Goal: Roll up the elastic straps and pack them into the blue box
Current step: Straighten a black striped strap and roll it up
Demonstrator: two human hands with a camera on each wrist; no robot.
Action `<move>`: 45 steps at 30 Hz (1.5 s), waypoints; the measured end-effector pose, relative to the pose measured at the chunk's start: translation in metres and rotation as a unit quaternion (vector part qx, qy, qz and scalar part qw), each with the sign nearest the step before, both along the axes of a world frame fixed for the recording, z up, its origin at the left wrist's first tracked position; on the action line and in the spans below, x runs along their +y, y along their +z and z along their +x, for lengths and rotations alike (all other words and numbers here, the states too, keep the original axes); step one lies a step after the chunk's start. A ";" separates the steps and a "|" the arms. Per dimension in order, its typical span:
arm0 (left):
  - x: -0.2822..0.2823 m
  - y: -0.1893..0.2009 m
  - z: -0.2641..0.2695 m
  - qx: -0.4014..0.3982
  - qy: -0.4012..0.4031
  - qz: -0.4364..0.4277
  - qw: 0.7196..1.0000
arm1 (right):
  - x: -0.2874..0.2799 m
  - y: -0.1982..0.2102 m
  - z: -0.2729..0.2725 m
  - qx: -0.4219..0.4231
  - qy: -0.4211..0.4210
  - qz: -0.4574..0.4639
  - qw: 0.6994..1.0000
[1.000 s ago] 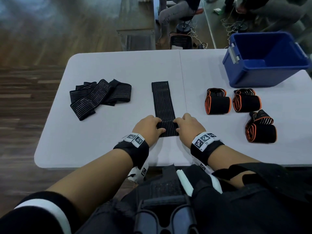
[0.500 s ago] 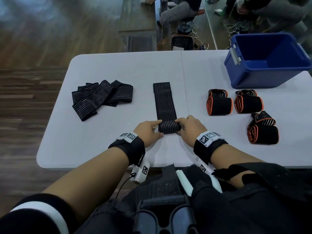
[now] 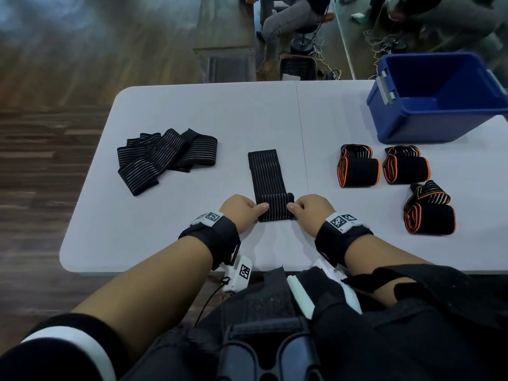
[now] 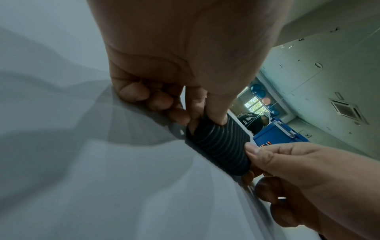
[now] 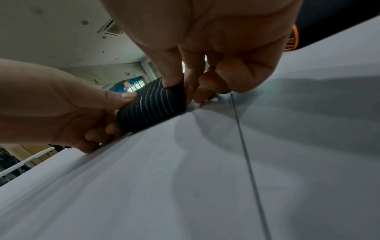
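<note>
Black elastic: a striped strap [image 3: 268, 182] lies lengthwise on the white table [image 3: 192, 105], its near end wound into a short roll [image 3: 275, 209] at the person's edge, the far end flat.
Left hand: the left hand [image 3: 242, 213] pinches the roll's left end, thumb on top and fingers [image 4: 162, 100] curled at the roll's end and on the tabletop, as the left wrist view shows.
Right hand: the right hand [image 3: 310, 213] grips the opposite end the same way, thumb pressed into the fabric, fingers [image 5: 207, 91] tucked beside the roll's end.
Risk, telescoping: uneven pressure from the two thumbs would likely push one edge ahead, and the roll could cone out sideways.
Risk, springing open: the material looks stretchy; a loosened pinch would probably let the coil unwind, and the long flat tail ahead means plenty of turns remain.
Risk, skew: the tail lies at a slight angle to the table seam, so a roll driven straight forward may wander off the strap's line.
Look of the strap: dark ribbed weave with thin pale lines running along its length; the roll is snug, its edges roughly flush for now.
Waiting pile: more black striped straps [image 3: 165, 158] lie loosely folded well to the left.
Finished rolls: three orange-edged rolls [image 3: 358, 167] sit to the right, near the blue box [image 3: 423, 125], none inside as far as the head view shows.
Progress: judged early in this strap, packing not yet begun.
</note>
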State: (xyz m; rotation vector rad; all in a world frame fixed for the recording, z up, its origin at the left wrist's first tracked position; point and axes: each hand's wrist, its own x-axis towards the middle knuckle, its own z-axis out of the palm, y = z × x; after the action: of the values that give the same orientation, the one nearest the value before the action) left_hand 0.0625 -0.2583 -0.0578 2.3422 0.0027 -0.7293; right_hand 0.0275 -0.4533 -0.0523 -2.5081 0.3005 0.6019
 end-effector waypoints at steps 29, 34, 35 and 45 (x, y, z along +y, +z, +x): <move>0.023 -0.015 -0.011 -0.155 -0.228 0.130 0.952 | -0.011 -0.008 -0.015 -0.038 0.145 -0.081 0.985; 0.011 -0.009 -0.004 -0.125 -0.097 0.004 0.987 | -0.008 -0.011 -0.004 -0.073 0.025 0.057 0.995; 0.009 -0.008 -0.002 -0.115 -0.083 -0.005 0.990 | -0.007 -0.010 -0.003 -0.073 0.007 0.065 0.995; -0.010 -0.001 0.013 -0.040 -0.015 0.048 0.998 | -0.002 -0.004 0.008 -0.064 -0.112 0.044 0.991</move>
State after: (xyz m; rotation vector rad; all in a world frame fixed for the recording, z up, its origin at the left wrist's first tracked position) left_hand 0.0752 -0.2683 -0.0588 2.4657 -0.0342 -0.6625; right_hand 0.0354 -0.4552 -0.0560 -2.3735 0.4876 0.3555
